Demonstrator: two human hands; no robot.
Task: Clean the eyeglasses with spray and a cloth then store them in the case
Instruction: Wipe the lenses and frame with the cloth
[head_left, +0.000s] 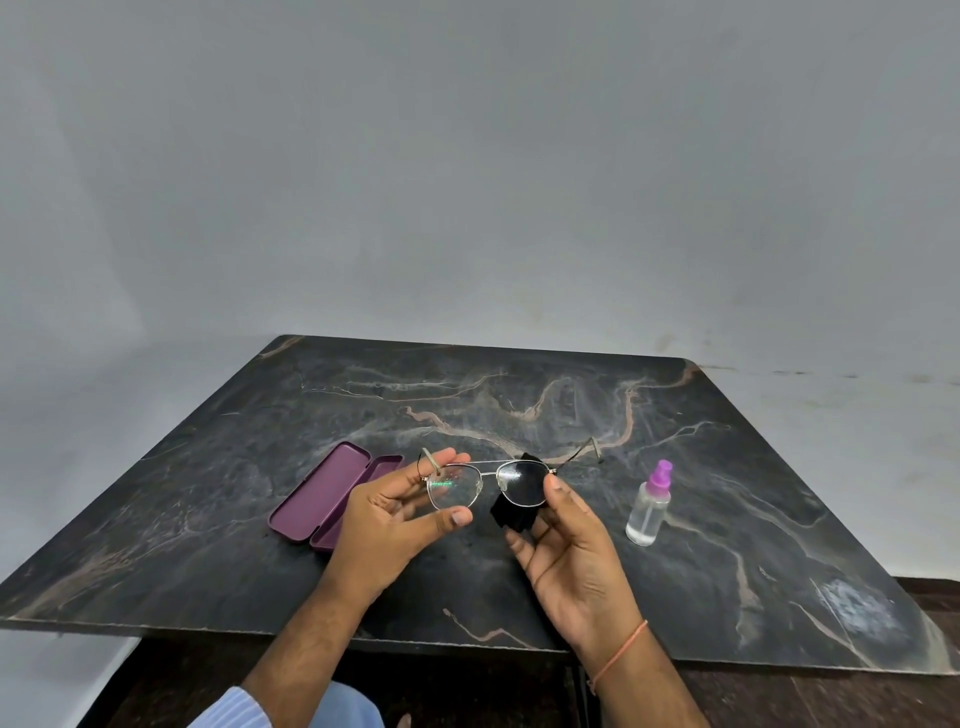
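over the desk (519, 395) the left hand (395, 525) pinches the glasses (485, 480) by one lens to steady them while the right hand (571, 551) presses the cloth (511, 512) behind the other, with case (324, 493) open and spray bottle (649, 506) nearby.

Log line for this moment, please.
left hand holds eyeglasses | right hand wipes lens with black cloth | case open | spray bottle standing

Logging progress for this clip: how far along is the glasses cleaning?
Mid-wipe. The right hand presses a black cloth on one lens of the metal-framed eyeglasses; the left hand steadies the other. The clear spray bottle stands aside. The open purple case awaits.
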